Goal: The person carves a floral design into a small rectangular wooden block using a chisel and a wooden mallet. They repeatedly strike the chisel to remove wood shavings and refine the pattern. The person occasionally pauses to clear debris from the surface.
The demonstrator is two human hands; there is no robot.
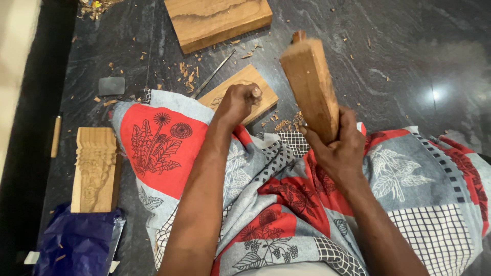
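1. Wooden mallet (310,89) raised in your right hand (338,148), fist closed round it, just right of the plank (240,92).
2. Left hand (236,104) clenched on a chisel (255,92) over the plank.
3. Carving looks barely begun; chips (186,69) scattered beside the plank.

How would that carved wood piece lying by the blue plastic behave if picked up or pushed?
The carved wood piece is probably stiff: it looks like a solid block. It lies flat on the polished stone floor, so a push would likely slide it, not roll or tip it. Its relief carving may chip if knocked.
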